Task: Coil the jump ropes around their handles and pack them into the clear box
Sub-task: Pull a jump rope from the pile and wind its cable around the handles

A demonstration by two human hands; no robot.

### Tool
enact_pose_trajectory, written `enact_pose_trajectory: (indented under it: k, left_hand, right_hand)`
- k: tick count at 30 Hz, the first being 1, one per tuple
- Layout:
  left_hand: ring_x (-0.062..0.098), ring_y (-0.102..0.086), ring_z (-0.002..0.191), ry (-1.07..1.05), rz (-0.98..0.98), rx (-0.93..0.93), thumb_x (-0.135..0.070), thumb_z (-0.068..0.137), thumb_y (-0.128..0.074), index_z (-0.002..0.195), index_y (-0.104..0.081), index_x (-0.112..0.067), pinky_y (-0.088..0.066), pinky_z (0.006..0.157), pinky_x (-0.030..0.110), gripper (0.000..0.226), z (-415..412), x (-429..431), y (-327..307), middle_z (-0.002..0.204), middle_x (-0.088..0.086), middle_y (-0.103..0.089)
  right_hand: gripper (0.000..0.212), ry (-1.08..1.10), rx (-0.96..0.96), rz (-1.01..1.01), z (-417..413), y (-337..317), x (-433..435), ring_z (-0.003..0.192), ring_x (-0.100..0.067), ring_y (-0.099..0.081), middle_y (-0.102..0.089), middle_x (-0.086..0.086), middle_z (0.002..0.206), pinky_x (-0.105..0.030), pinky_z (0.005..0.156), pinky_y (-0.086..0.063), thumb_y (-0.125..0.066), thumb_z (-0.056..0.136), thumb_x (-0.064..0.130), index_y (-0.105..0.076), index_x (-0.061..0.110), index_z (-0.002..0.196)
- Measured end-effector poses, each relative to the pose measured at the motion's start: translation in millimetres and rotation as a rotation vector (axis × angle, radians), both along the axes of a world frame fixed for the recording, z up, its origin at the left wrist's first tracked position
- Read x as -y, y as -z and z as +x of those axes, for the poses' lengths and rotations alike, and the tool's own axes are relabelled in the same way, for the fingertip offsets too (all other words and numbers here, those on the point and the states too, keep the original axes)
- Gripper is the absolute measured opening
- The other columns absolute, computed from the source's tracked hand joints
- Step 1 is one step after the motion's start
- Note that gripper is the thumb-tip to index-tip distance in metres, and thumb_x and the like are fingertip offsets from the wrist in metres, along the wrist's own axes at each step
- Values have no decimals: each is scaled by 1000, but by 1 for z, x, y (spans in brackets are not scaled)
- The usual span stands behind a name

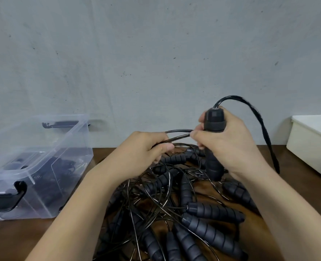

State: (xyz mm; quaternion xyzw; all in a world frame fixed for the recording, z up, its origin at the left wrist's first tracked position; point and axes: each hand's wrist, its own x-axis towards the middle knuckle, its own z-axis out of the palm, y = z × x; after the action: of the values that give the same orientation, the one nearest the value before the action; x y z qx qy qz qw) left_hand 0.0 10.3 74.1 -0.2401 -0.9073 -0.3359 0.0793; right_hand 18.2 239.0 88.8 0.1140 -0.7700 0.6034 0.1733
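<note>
Right hand (231, 146) grips an upright handle (213, 167); left hand (142, 149) pinches its rope (180, 136).

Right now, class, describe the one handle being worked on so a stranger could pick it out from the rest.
Start at the wooden table, where a tangled pile of black jump ropes lies. Above it, the right hand grips one handle. Only this one stands upright, off the table; the others lie flat.

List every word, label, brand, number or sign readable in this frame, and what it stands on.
None can be read.
The clear box, white bin, held handle and piled jump ropes show no lettering; the handle's cap is too blurred to tell any marking.
</note>
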Motion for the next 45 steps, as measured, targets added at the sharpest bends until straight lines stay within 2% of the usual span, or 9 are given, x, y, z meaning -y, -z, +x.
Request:
enact_pose_trajectory:
  k: [6,12,19,22,27,31,37,42,45]
  left_hand:
    - [0,-52,50,-71,54,-18,-37,105,-62,98,-74,-30,-40,54,11,15,-2,19,-8,72,4,-70]
    - [6,-51,53,-20,43,-114,-42,106,-59,97,-70,-35,-38,53,18,16,-1,6,-3,63,-6,-61]
    - [3,-49,57,82,6,-142,-39,107,-60,92,-66,-34,-35,55,16,16,6,-11,-1,64,-17,-58]
    - [3,-49,55,64,18,-89,-41,104,-64,92,-68,-38,-37,54,18,13,3,-3,0,64,-12,-61]
    - [7,-56,55,-41,58,-56,-39,106,-60,97,-73,-36,-44,55,21,16,-7,20,-4,68,1,-66]
    - [23,-64,69,-77,99,-67,-41,108,-55,99,-72,-39,-53,70,36,19,-11,28,-3,69,4,-62]
    - [12,-48,52,-47,74,-82,-39,109,-53,101,-71,-35,-39,53,23,20,-5,9,-1,65,9,-59]
    - [6,-48,56,44,4,-104,-35,109,-55,90,-65,-25,-39,56,27,24,2,-7,1,63,-2,-58]
    - [5,-52,59,91,-6,-73,-34,109,-56,78,-59,-39,-41,58,25,32,2,-7,2,65,-1,-60]
  right_hand:
    - [29,0,-13,-166,-6,-15,-27,66,-17,-63,-70,-3,81,-35,69,-55,-75,88,-4,-62,15,105]
    - [24,-75,59,-116,1,-9,-8,82,-24,-78,-81,-1,110,-40,75,-59,-75,91,0,-63,13,107]
    - [35,-53,69,150,8,6,17,80,-31,-76,-77,-4,91,-60,81,-63,-83,72,38,-62,26,98]
    - [25,-41,32,69,3,6,9,74,-35,-70,-75,-3,89,-60,78,-63,-80,83,13,-64,26,98]
    - [26,-4,14,-270,-7,-11,-21,61,-20,-58,-64,-6,74,-27,57,-51,-74,89,-3,-61,13,106]
    - [26,23,54,-381,-11,-18,-37,66,-22,-64,-70,-10,78,-35,65,-53,-75,91,0,-61,14,108]
    - [23,-67,83,-192,-1,-8,-5,82,-25,-76,-81,0,113,-42,77,-59,-73,91,-2,-64,12,108]
    - [30,-67,94,143,10,8,21,83,-23,-78,-79,-2,95,-50,81,-65,-84,84,33,-62,26,104]
    - [39,6,55,214,8,10,21,84,-34,-73,-74,-7,89,-59,79,-62,-78,72,49,-59,28,99]
